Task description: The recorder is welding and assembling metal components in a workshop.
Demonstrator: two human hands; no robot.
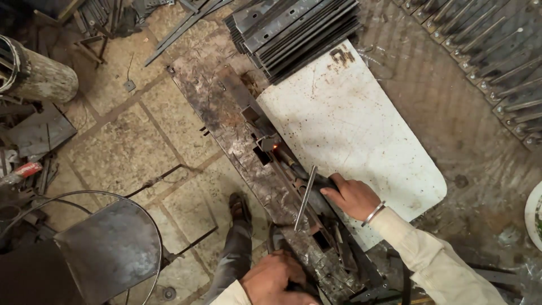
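My right hand (353, 196) grips a dark welding electrode holder (309, 176) whose tip points at a small orange glowing spot (275, 147) on a rusty steel jig (226, 116) lying diagonally on the floor. A thin metal rod (305, 197) leans across the jig just left of that hand. My left hand (275, 279) is closed low in the view at the near end of the jig; what it holds is hidden. A small steel bracket (261, 140) sits beside the glowing spot.
A white speckled sheet (361, 130) lies right of the jig. Stacked dark steel strips (296, 31) sit at the top, more bars (497, 51) at top right. A round metal stool (107, 248) stands lower left. My sandalled foot (240, 208) rests on stone tiles.
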